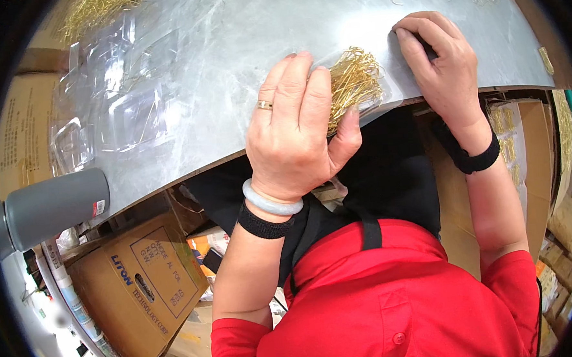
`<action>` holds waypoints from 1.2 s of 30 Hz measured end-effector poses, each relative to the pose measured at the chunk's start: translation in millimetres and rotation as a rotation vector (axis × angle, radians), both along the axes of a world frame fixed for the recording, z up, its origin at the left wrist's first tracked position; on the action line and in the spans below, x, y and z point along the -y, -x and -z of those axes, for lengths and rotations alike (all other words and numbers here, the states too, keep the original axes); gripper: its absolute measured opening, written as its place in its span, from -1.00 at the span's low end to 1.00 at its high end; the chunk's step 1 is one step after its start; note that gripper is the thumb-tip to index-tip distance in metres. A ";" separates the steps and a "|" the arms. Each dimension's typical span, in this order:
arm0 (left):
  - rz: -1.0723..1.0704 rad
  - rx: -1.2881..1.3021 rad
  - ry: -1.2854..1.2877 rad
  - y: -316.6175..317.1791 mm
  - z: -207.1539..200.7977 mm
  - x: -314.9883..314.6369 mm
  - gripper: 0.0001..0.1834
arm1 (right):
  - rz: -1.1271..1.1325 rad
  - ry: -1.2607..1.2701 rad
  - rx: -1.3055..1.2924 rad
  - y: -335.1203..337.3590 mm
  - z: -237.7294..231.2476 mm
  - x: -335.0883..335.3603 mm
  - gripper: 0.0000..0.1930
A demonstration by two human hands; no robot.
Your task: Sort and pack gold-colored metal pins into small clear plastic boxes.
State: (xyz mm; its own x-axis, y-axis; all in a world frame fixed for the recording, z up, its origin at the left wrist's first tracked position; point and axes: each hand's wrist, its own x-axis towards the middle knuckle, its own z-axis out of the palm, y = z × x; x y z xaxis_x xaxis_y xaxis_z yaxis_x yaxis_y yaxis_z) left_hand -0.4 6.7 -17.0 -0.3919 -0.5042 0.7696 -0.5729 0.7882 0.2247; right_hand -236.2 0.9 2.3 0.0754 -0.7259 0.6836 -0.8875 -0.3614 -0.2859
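Gold wire, bent into thin hooks, makes up the wire bundle (358, 74) that worries me most from my remote seat. It lies near the close edge of the grey desk (240, 51), between the two hands. The left hand (294, 116) is closed around its left side, fingers stretched out and thumb against the near end; how firmly, I can't tell. The right hand (436, 57), to the bundle's right, is curled with thumb and fingertips drawn together, and I can't make out whether anything sits in that pinch.

If the left hand loosens, I judge the wires could fan out and the nearest slip over the edge onto the black-clad lap (392, 166). Their hooked ends look ready to snag, so tugging one may drag several along. The clear plastic trays (137, 118) off to the left look light; a wide sweep of that arm could scatter them. The grey bottle (58, 206) sits right at the desk's edge, where a knock might tip it off towards the cardboard box (133, 290) below.
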 end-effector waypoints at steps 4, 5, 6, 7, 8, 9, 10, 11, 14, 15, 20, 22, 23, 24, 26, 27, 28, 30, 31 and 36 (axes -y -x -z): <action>0.002 -0.003 -0.006 1.7 0.7 0.0 -0.57 | 0.004 -0.005 -0.010 2.3 1.5 -0.3 -0.89; 0.001 -0.004 -0.007 1.9 0.8 0.2 -0.57 | 0.003 0.001 -0.019 2.5 1.6 0.2 -0.89; 0.001 -0.005 -0.008 2.0 0.8 0.3 -0.57 | 0.002 0.008 -0.028 2.6 1.6 0.3 -0.89; 0.000 -0.002 -0.009 1.8 0.7 0.7 -0.57 | 0.001 0.008 -0.025 1.9 1.2 0.7 -0.89; -0.005 -0.004 0.001 1.6 0.5 1.4 -0.57 | -0.003 0.014 -0.034 0.8 0.2 1.3 -0.90; -0.009 -0.006 0.007 1.4 0.6 0.5 -0.57 | -0.006 0.017 -0.043 0.1 -0.3 -0.1 -0.90; -0.009 -0.003 0.004 1.3 0.2 -0.2 -0.57 | -0.006 0.014 -0.040 0.0 -1.0 -1.0 -0.90; -0.008 -0.001 -0.004 1.2 -0.5 -0.8 -0.57 | -0.009 0.015 -0.050 -0.3 -1.8 -1.7 -0.90; -0.004 0.003 -0.019 1.0 -2.1 -0.5 -0.57 | -0.014 0.017 -0.061 0.3 -1.6 -0.3 -0.91; -0.002 0.003 -0.036 0.8 -2.0 -1.3 -0.57 | -0.017 0.009 -0.066 0.4 -1.2 -0.5 -0.91; -0.001 -0.007 -0.032 1.0 -1.7 -1.8 -0.58 | -0.020 -0.024 -0.006 -1.7 -1.6 -1.6 -0.91; -0.001 -0.013 -0.014 1.8 -1.6 -1.5 -0.57 | -0.007 -0.026 -0.001 -1.6 -2.1 -2.9 -0.91; 0.002 -0.016 -0.016 1.7 -1.6 -1.6 -0.57 | -0.001 -0.025 -0.006 -2.0 -3.0 -2.8 -0.91; -0.002 -0.014 -0.011 1.5 -1.1 -1.2 -0.57 | 0.006 -0.024 -0.012 -1.8 -3.2 -2.5 -0.90; -0.002 -0.016 -0.006 1.0 0.1 0.1 -0.57 | 0.004 -0.021 -0.002 -0.6 -1.2 -1.6 -0.90; 0.004 0.001 0.021 0.5 0.6 1.8 -0.54 | -0.001 -0.016 0.012 -0.2 -0.5 -0.9 -0.90; 0.011 0.019 0.048 0.9 0.8 2.6 -0.50 | 0.001 -0.015 0.009 0.3 -0.6 -0.5 -0.90; -0.004 0.005 0.018 2.6 0.1 0.2 -0.54 | 0.006 -0.006 0.013 0.8 -0.8 -0.3 -0.90; -0.021 -0.006 -0.012 3.3 -0.4 -0.9 -0.58 | 0.008 -0.005 0.012 1.0 -0.2 0.0 -0.90; -0.033 0.004 0.000 2.9 -0.1 -0.4 -0.58 | -0.006 0.002 0.020 0.4 -0.7 1.8 -0.90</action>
State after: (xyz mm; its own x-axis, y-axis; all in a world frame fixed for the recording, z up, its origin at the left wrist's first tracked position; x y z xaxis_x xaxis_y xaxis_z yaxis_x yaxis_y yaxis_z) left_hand -3.4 7.1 -16.9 -0.3782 -0.5165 0.7682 -0.5992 0.7691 0.2221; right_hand -236.6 -0.9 3.0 0.0661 -0.7240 0.6866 -0.8793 -0.3675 -0.3028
